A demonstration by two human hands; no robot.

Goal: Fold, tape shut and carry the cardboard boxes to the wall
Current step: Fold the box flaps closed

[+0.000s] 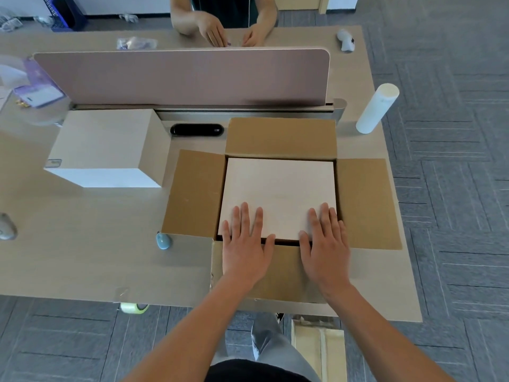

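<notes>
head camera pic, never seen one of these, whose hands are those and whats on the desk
The single picture comes from a camera worn on a person's head, looking down at their own hands. The left hand and right hand lie flat, fingers straight, on a pale box sitting inside an open cardboard box with all four flaps spread. Nothing is gripped. On the desk are also a white box, a white roll, and a tape roll at the near edge. Another person sits behind the divider.
</notes>
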